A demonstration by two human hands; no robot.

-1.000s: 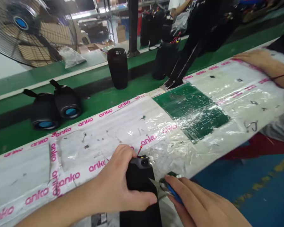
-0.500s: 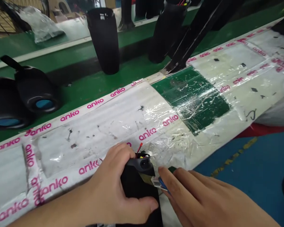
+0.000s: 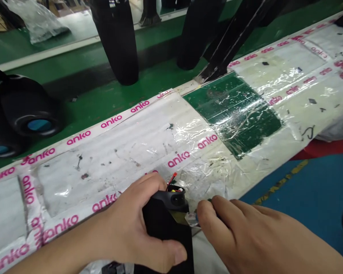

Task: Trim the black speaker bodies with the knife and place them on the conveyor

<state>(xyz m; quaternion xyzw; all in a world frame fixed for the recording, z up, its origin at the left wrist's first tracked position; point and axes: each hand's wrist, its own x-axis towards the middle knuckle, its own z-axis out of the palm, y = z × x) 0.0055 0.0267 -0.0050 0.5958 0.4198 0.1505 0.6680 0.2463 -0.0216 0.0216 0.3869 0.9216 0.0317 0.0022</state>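
Note:
My left hand (image 3: 128, 228) is wrapped round a black fabric-covered speaker body (image 3: 162, 220) at the near edge of the bench. The speaker has a grey-black plastic end with a round hole, and a red connector (image 3: 175, 175) on thin wires sticks up from its opening. My right hand (image 3: 246, 232) is closed on a utility knife (image 3: 191, 219), whose handle is mostly hidden by the fingers. Its blade (image 3: 179, 217) lies against the fabric just below the plastic rim.
White sheeting with pink "anko" tape (image 3: 111, 140) covers the bench, with a green patch (image 3: 231, 110) showing. Behind stand black cylinders (image 3: 120, 45), and black speakers with blue ends (image 3: 31, 102) lie at left. Blue floor (image 3: 308, 194) shows at right.
The view has shifted slightly. My right hand and the knife have turned a little, and the blade stays at the fabric below the rim. My left hand keeps its hold on the speaker body.

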